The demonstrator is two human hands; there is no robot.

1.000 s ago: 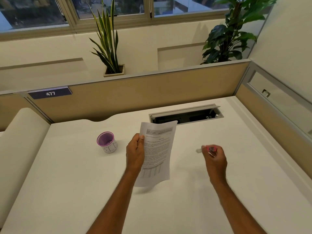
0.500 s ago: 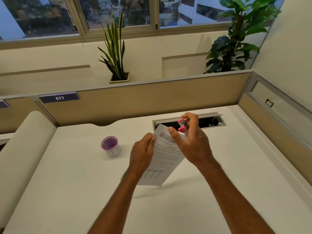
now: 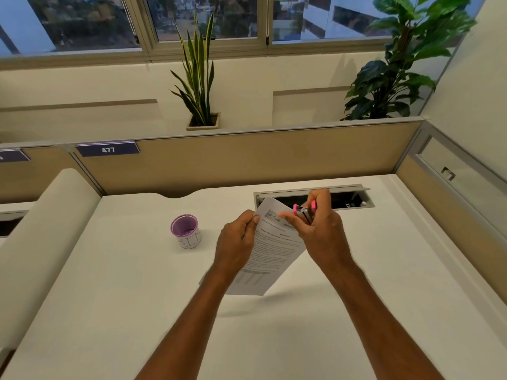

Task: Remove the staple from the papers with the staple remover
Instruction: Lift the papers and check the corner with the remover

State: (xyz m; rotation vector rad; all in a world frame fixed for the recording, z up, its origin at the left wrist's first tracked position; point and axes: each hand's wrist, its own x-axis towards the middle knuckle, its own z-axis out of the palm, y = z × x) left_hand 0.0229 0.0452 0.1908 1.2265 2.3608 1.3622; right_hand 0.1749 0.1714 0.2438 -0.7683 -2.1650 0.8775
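Note:
A printed stack of papers (image 3: 270, 249) is held up above the white desk (image 3: 109, 297), tilted. My left hand (image 3: 237, 242) pinches its upper left edge. My right hand (image 3: 321, 231) grips a pink staple remover (image 3: 303, 211) with metal jaws, held against the papers' upper right corner. The staple itself is too small to make out.
A small purple cup (image 3: 186, 231) labelled BIN stands on the desk left of my hands. An open cable tray (image 3: 348, 200) is set into the desk just behind my right hand. A tan partition (image 3: 247, 157) bounds the back and right side; plants stand beyond it.
My right hand carried the staple remover from the right over to the papers' upper right corner. The papers are raised and tilted more; the view has lifted slightly.

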